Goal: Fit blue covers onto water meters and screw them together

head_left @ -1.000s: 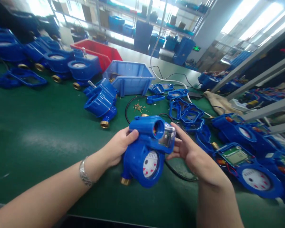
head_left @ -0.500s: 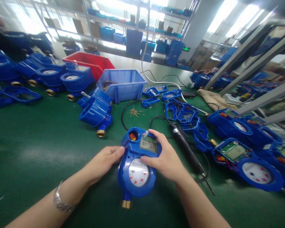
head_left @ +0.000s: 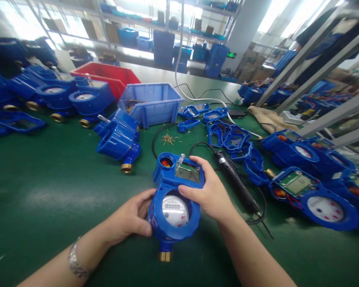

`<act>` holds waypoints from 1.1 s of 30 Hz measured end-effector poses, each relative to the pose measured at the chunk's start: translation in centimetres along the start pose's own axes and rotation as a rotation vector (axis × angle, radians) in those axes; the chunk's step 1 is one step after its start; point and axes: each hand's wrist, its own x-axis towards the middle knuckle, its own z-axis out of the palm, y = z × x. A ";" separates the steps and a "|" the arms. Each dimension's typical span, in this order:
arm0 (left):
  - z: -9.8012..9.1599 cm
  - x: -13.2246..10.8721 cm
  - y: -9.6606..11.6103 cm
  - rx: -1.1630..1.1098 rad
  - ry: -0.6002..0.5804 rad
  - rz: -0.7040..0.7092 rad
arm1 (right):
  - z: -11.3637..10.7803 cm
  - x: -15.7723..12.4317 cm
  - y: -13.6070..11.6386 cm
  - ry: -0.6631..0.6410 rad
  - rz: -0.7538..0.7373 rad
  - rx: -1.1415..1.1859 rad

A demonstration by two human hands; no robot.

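Observation:
A blue water meter point(head_left: 175, 229) with a white dial, a small display and a brass pipe end is between my hands. My right hand point(head_left: 211, 189) grips it at the display housing, thumb across the front and fingers over the top edge. On the other side, my left hand point(head_left: 134, 215) is curled against the meter's body, its thumb at the lower edge and some fingers hidden behind. A black electric screwdriver point(head_left: 236, 183) lies to the right. Loose screws point(head_left: 169, 139) are scattered on the green mat beyond the meter.
Another blue meter point(head_left: 119, 139) lies tilted at left, before a blue bin point(head_left: 151, 107) and a red bin point(head_left: 107, 77). Blue cover frames point(head_left: 235, 139) lie behind the screwdriver. An uncovered meter point(head_left: 311, 199) sits right, near metal rails point(head_left: 314, 59). More meters point(head_left: 55, 93) stand far left.
The meter has tipped so its dial and display face differently. My left hand has shifted down from beside the display housing to the lower body. My right hand keeps its grip.

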 end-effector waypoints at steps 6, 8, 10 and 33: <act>-0.4 1.1 1.1 0.596 -0.024 -0.005 | 0.1 0.1 -0.4 -0.032 -0.004 -0.018; -0.5 1.4 1.3 0.705 -0.021 0.028 | 0.0 0.3 -0.4 -0.052 -0.013 -0.027; -0.5 1.5 1.5 0.697 -0.053 0.044 | -0.2 0.3 -0.2 -0.111 -0.021 0.033; -0.3 1.2 1.7 0.581 -0.062 -0.001 | 8.6 -7.7 6.4 0.185 0.133 0.026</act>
